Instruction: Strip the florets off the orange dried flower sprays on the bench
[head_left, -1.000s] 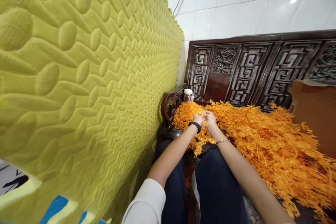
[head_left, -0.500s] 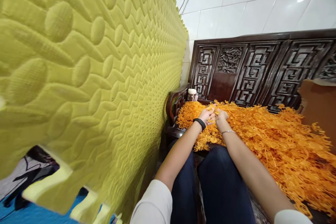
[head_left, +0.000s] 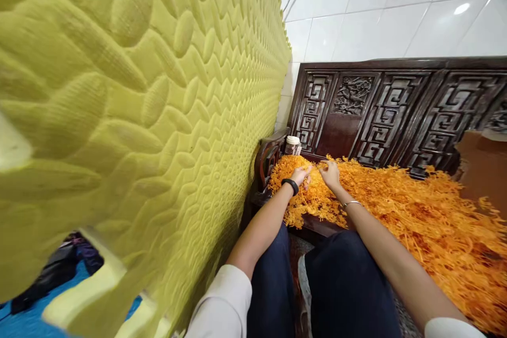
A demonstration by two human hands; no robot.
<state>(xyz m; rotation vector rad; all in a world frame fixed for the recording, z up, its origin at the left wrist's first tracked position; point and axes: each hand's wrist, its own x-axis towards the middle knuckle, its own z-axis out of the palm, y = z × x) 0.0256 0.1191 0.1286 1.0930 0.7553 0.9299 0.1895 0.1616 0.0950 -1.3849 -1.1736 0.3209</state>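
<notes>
A big heap of orange plastic sprue pieces (head_left: 400,206) covers the seat of a dark carved wooden bench (head_left: 396,111). My left hand (head_left: 301,174), with a black band on its wrist, rests on the left end of the heap, fingers curled on some orange pieces. My right hand (head_left: 329,173), with a thin silver bracelet, lies just to the right of it, fingers pinched in the same pieces. The two hands are a little apart. My dark-trousered knees (head_left: 317,280) are in front of the bench.
A tall yellow embossed foam mat (head_left: 138,116) stands close along my left. A small white cup (head_left: 292,144) sits at the bench's left corner by the armrest (head_left: 266,158). A brown cardboard sheet (head_left: 481,163) leans at the far right. White tiled wall behind.
Both hands have reached further out over the heap and drawn slightly apart. The view has swung to the left and down.
</notes>
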